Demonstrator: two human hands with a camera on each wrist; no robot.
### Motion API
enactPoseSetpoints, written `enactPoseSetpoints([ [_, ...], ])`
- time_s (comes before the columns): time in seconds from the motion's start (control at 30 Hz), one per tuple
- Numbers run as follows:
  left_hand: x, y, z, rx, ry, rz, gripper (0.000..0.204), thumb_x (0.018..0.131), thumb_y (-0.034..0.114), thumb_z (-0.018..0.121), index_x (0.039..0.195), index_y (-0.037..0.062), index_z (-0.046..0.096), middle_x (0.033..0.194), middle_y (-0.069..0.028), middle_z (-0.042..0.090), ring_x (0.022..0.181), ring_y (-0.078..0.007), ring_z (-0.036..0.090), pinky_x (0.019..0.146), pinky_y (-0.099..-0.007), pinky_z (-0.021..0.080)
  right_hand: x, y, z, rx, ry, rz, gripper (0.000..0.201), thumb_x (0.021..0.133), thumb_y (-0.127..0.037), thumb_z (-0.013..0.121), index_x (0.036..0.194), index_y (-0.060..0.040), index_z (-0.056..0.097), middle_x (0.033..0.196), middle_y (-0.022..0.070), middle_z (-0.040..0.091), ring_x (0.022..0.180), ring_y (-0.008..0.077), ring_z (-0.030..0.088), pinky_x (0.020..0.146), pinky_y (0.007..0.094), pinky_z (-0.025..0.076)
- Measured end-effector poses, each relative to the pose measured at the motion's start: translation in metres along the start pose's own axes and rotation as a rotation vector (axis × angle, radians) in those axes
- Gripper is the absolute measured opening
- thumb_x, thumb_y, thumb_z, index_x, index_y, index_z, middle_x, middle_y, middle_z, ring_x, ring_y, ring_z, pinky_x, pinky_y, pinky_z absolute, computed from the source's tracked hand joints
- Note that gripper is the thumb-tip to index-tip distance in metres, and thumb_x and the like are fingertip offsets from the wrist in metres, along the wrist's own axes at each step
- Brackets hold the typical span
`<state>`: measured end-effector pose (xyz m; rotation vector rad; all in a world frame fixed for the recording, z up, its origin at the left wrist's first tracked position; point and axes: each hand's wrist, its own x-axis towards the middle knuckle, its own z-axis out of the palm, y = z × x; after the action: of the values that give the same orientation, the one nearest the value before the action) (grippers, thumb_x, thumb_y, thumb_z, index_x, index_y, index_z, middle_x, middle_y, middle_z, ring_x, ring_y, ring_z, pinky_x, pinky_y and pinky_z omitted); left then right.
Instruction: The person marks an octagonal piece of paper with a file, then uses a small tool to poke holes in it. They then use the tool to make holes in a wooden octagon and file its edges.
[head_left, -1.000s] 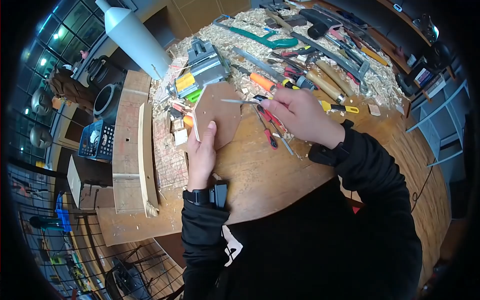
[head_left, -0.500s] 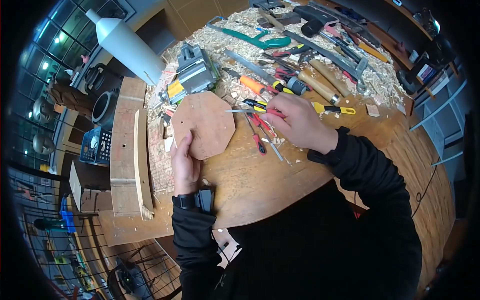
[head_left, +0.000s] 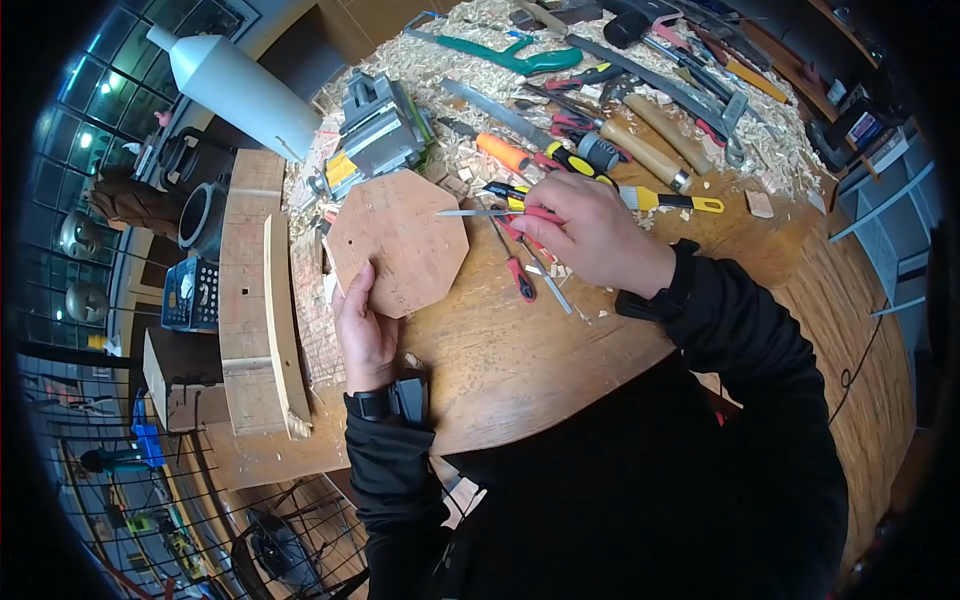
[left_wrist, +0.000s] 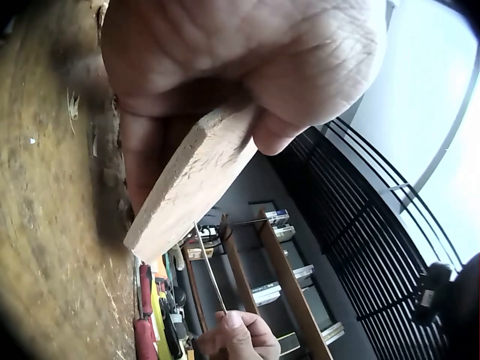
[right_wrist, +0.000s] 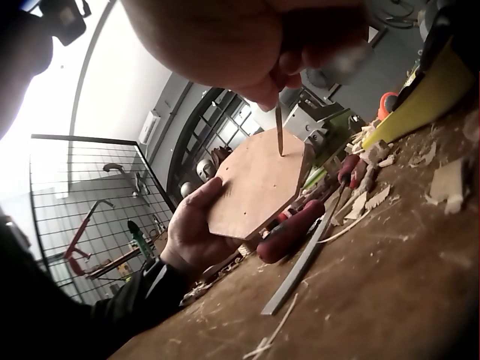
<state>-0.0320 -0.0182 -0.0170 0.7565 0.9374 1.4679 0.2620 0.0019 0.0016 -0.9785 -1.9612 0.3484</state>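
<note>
An octagonal wooden board (head_left: 385,250) with small holes is held up tilted over the workbench. My left hand (head_left: 362,328) grips its lower left edge, thumb on the face and fingers behind. My right hand (head_left: 590,232) pinches a slim needle file (head_left: 462,213) by its red handle. The file's tapered tip overlaps the board's upper right face in the head view. From the right wrist, the blade (right_wrist: 280,133) points down at the board's face (right_wrist: 251,187) near its top edge. The left wrist view shows the board's thick edge (left_wrist: 196,180) between thumb and fingers.
Red-handled files (head_left: 520,280) lie below the right hand. Beyond them are a vise (head_left: 378,130), a yellow brush (head_left: 685,202), an orange-handled tool (head_left: 502,153), a green saw (head_left: 550,62) and wood shavings. A long wooden strip (head_left: 281,330) lies at left.
The left hand has turned the board from a steep slant to face the head camera, shifting it a little left. The right hand keeps the file pointed at it.
</note>
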Motion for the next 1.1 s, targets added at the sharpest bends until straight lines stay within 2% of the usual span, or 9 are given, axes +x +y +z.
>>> enactPoseSetpoints([
  [0.37, -0.003, 0.001, 0.003, 0.026, 0.027, 0.017, 0.049, 0.096, 0.015, 0.054, 0.140, -0.0014, 0.039, 0.132, -0.0143, 0.055, 0.121, -0.0276, 0.056, 0.103, -0.0446, 0.046, 0.004, -0.001, -0.001, -0.020, -0.061, 0.014, 0.016, 0.086, -0.015, 0.067, 0.086, -0.0043, 0.055, 0.079, 0.0124, 0.054, 0.077, 0.0341, 0.057, 0.067, 0.0440, 0.045],
  [0.53, -0.008, 0.008, 0.011, 0.015, -0.015, -0.002, 0.049, 0.095, 0.014, 0.057, 0.139, -0.0015, 0.041, 0.130, -0.0135, 0.057, 0.119, -0.0265, 0.056, 0.103, -0.0422, 0.046, 0.004, -0.002, 0.002, -0.039, 0.010, -0.052, 0.016, 0.085, -0.015, 0.068, 0.084, -0.0041, 0.056, 0.079, 0.0129, 0.054, 0.076, 0.0347, 0.057, 0.067, 0.0447, 0.045],
  [0.67, -0.019, 0.009, 0.023, 0.312, -0.085, 0.082, 0.036, 0.096, 0.012, 0.059, 0.128, -0.0026, 0.054, 0.120, -0.0091, 0.061, 0.109, -0.0171, 0.058, 0.096, -0.0322, 0.046, 0.008, 0.001, 0.001, -0.174, 0.065, -0.206, 0.016, 0.085, -0.015, 0.068, 0.083, -0.0040, 0.057, 0.077, 0.0133, 0.054, 0.075, 0.0348, 0.058, 0.067, 0.0454, 0.045],
  [0.77, -0.020, 0.008, 0.021, 0.412, -0.136, 0.148, 0.032, 0.095, 0.012, 0.062, 0.124, -0.0024, 0.058, 0.118, -0.0058, 0.062, 0.106, -0.0129, 0.056, 0.093, -0.0292, 0.045, 0.010, -0.001, 0.003, -0.039, -0.039, -0.034, 0.016, 0.086, -0.016, 0.067, 0.081, -0.0041, 0.058, 0.076, 0.0138, 0.054, 0.075, 0.0351, 0.058, 0.067, 0.0453, 0.045],
  [0.83, -0.022, 0.010, 0.024, 0.455, -0.155, 0.175, 0.032, 0.095, 0.012, 0.062, 0.123, -0.0020, 0.059, 0.117, -0.0057, 0.062, 0.105, -0.0127, 0.057, 0.093, -0.0289, 0.044, 0.017, -0.006, -0.003, 0.034, -0.386, 0.400, 0.017, 0.086, -0.016, 0.067, 0.083, -0.0038, 0.056, 0.076, 0.0143, 0.055, 0.076, 0.0355, 0.058, 0.068, 0.0442, 0.045],
  [0.87, -0.022, 0.010, 0.027, 0.438, -0.126, 0.160, 0.031, 0.095, 0.012, 0.061, 0.124, -0.0018, 0.059, 0.116, -0.0051, 0.063, 0.105, -0.0123, 0.056, 0.093, -0.0289, 0.044, 0.017, -0.008, -0.003, 0.030, -0.385, 0.396, 0.017, 0.086, -0.016, 0.067, 0.083, -0.0038, 0.056, 0.076, 0.0143, 0.055, 0.076, 0.0355, 0.058, 0.068, 0.0442, 0.045],
  [0.97, -0.022, 0.010, 0.029, 0.477, -0.107, 0.175, 0.032, 0.095, 0.012, 0.061, 0.123, -0.0019, 0.059, 0.116, -0.0050, 0.063, 0.104, -0.0119, 0.056, 0.093, -0.0285, 0.044, 0.011, -0.007, 0.002, 0.200, -0.222, 0.333, 0.018, 0.087, -0.017, 0.067, 0.085, -0.0038, 0.054, 0.072, 0.0137, 0.054, 0.072, 0.0358, 0.058, 0.065, 0.0447, 0.044],
  [1.03, -0.021, 0.010, 0.025, 0.468, -0.112, 0.162, 0.031, 0.095, 0.012, 0.061, 0.123, -0.0020, 0.059, 0.115, -0.0051, 0.063, 0.104, -0.0118, 0.056, 0.093, -0.0283, 0.044, 0.012, 0.002, 0.009, -0.025, 0.014, -0.121, 0.020, 0.088, -0.019, 0.067, 0.088, -0.0043, 0.052, 0.067, 0.0128, 0.053, 0.067, 0.0361, 0.057, 0.060, 0.0455, 0.043],
  [1.1, -0.020, 0.008, 0.021, 0.456, -0.116, 0.145, 0.031, 0.095, 0.013, 0.062, 0.123, -0.0020, 0.059, 0.115, -0.0051, 0.063, 0.103, -0.0117, 0.056, 0.092, -0.0281, 0.044, 0.013, 0.001, 0.011, -0.074, 0.071, -0.175, 0.024, 0.089, -0.021, 0.067, 0.082, -0.0038, 0.053, 0.064, 0.0128, 0.051, 0.062, 0.0358, 0.056, 0.057, 0.0455, 0.042],
])
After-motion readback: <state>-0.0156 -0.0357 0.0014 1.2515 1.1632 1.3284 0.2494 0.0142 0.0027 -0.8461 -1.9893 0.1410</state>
